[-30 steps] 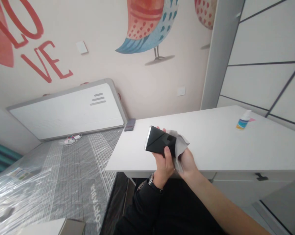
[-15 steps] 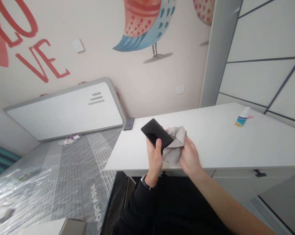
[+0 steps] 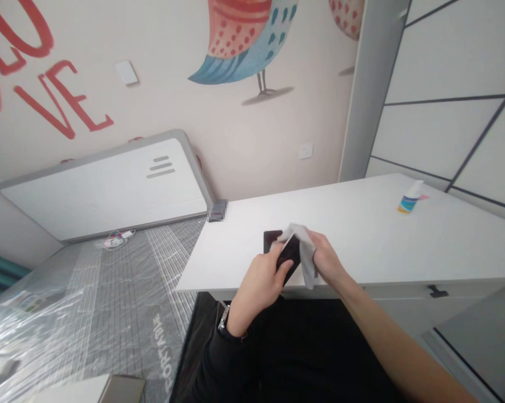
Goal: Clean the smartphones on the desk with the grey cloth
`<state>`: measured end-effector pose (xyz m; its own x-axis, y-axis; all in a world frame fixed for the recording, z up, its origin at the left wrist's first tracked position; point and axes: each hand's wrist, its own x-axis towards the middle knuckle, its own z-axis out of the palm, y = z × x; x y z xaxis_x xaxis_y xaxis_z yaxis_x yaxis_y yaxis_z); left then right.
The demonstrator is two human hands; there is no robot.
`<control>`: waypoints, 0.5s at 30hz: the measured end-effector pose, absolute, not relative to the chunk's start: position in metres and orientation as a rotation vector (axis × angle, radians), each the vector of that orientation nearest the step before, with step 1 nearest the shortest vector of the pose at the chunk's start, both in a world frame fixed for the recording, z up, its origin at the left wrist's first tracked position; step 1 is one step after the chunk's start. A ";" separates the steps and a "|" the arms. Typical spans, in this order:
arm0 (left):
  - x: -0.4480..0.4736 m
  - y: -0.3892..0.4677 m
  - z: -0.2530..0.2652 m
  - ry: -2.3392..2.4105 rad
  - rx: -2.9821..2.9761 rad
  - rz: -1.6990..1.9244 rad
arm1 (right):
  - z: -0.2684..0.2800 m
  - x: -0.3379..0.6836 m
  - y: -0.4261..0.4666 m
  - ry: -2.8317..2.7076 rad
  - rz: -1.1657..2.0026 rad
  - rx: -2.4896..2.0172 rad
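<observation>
My left hand [image 3: 260,280] is closed around a black phone [image 3: 293,252], held tilted on edge above the front of the white desk [image 3: 361,235]. Its thumb presses against the dark face. Another dark, flat part [image 3: 270,239] shows just beyond my left fingers; whether it belongs to the phone or is a separate piece I cannot tell. A light grey cloth [image 3: 307,258] drapes over the phone's upper right edge. My right hand [image 3: 325,256] grips that cloth from the right, its fingertips partly hidden by the fabric.
A white spray bottle [image 3: 410,197] with a blue and orange label stands at the desk's right, a pink scrap [image 3: 423,197] beside it. A blurred dark item [image 3: 217,210] lies at the back left corner. Left stands a plastic-covered mattress [image 3: 122,296] with a headboard [image 3: 105,190].
The phone has turned from lying face-up to standing tilted on edge. My left hand has rolled over so its back shows. The cloth now hangs over the phone's upper right edge.
</observation>
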<state>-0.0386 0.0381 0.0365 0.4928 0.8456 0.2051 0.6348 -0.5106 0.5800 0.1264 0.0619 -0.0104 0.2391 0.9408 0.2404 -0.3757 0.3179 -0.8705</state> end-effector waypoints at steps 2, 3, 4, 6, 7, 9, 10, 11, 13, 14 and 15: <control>-0.036 0.037 0.033 1.233 2.390 0.545 | -0.005 0.126 0.057 -1.044 1.013 -0.842; -0.034 0.036 0.031 1.231 2.428 0.484 | -0.001 0.126 0.054 -1.134 0.961 -0.866; -0.031 0.035 0.030 1.225 2.457 0.432 | 0.003 0.125 0.052 -1.229 0.883 -0.888; -0.028 0.034 0.030 1.219 2.479 0.379 | 0.008 0.124 0.050 -1.360 0.686 -0.915; -0.026 0.033 0.031 1.225 2.470 0.390 | 0.008 0.122 0.050 -1.374 0.599 -0.922; -0.026 0.031 0.035 1.248 2.422 0.456 | 0.004 0.119 0.051 -1.285 0.520 -0.925; -0.027 0.030 0.038 1.257 2.396 0.490 | 0.001 0.117 0.052 -1.215 0.517 -0.926; -0.028 0.029 0.041 1.259 2.372 0.516 | -0.004 0.116 0.053 -1.150 0.521 -0.927; -0.029 0.028 0.045 1.249 2.336 0.527 | -0.015 0.111 0.056 -1.027 0.554 -0.919; -0.030 0.027 0.046 1.247 2.316 0.529 | -0.021 0.108 0.057 -0.958 0.583 -0.907; -0.029 0.026 0.046 1.248 2.285 0.550 | -0.026 0.105 0.057 -0.885 0.622 -0.889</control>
